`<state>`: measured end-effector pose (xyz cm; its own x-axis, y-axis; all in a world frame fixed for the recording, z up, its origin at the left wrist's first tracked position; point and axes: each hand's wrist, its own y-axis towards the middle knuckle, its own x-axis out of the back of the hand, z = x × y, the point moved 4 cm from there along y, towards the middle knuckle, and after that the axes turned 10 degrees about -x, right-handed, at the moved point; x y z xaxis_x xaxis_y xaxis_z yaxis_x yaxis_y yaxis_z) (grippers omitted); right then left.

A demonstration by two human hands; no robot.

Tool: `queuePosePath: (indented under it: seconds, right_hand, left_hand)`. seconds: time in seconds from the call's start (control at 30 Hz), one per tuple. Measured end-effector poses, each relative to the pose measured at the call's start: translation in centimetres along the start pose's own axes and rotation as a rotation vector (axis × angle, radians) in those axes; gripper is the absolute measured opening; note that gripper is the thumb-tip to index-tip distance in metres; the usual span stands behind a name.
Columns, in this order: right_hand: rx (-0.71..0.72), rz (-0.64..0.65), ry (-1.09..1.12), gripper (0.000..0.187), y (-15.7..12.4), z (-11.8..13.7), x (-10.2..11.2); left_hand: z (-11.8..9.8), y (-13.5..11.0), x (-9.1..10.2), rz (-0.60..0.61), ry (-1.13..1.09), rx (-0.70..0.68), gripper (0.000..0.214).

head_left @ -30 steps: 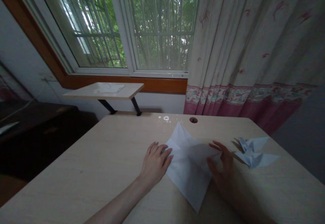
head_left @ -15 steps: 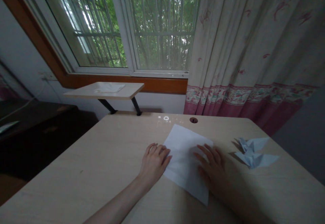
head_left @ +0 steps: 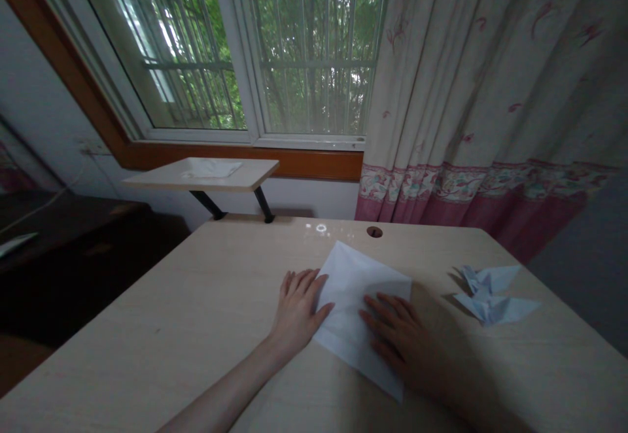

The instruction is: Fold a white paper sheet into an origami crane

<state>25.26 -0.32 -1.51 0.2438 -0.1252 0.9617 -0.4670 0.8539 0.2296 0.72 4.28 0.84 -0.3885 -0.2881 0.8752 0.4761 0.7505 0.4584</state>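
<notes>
A folded white sheet of paper [head_left: 354, 292] lies flat on the light wooden desk [head_left: 206, 309]. My left hand [head_left: 298, 305] rests at the paper's left edge, fingers stretched out and flat, fingertips on the sheet. On the right half of the paper, my right hand [head_left: 400, 341] presses down with fingers spread and flat. Neither hand holds anything. Two folded white paper cranes [head_left: 488, 292] sit on the desk to the right, apart from my right hand.
A round cable hole [head_left: 374, 231] lies at the desk's far edge. A small raised shelf [head_left: 206, 174] with a white sheet stands at the back left under the window. A curtain [head_left: 481, 93] hangs behind on the right. Dark furniture [head_left: 63, 250] stands left.
The right hand folded the raised right corner of the paper over and now lies flat on it, sliding left along the sheet. The left hand's fingers shifted a little farther up the edge.
</notes>
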Motion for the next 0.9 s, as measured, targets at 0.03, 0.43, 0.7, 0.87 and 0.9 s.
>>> queuePosePath:
  seconds: [0.03, 0.43, 0.7, 0.87, 0.9]
  right_hand:
    - [0.007, -0.005, 0.007, 0.047, 0.0, 0.0, 0.1]
    - [0.018, -0.003, 0.049, 0.043, 0.2, 0.2, 0.4]
    - [-0.005, 0.028, 0.045, 0.045, 0.3, 0.2, 0.3]
    - [-0.003, -0.001, 0.046, 0.043, 0.4, 0.2, 0.5]
    - [0.003, -0.006, 0.041, 0.043, 0.4, 0.2, 0.6]
  left_hand:
    - [0.0, 0.0, -0.1, -0.001, 0.000, -0.004, 0.046]
    - [-0.1, 0.0, 0.7, -0.095, -0.127, -0.076, 0.045]
    - [-0.4, -0.3, 1.7, -0.306, -0.205, -0.249, 0.042]
    - [-1.3, -0.2, 2.6, -0.375, -0.338, -0.279, 0.036]
    - [-1.5, -0.2, 2.7, -0.384, -0.372, -0.276, 0.034]
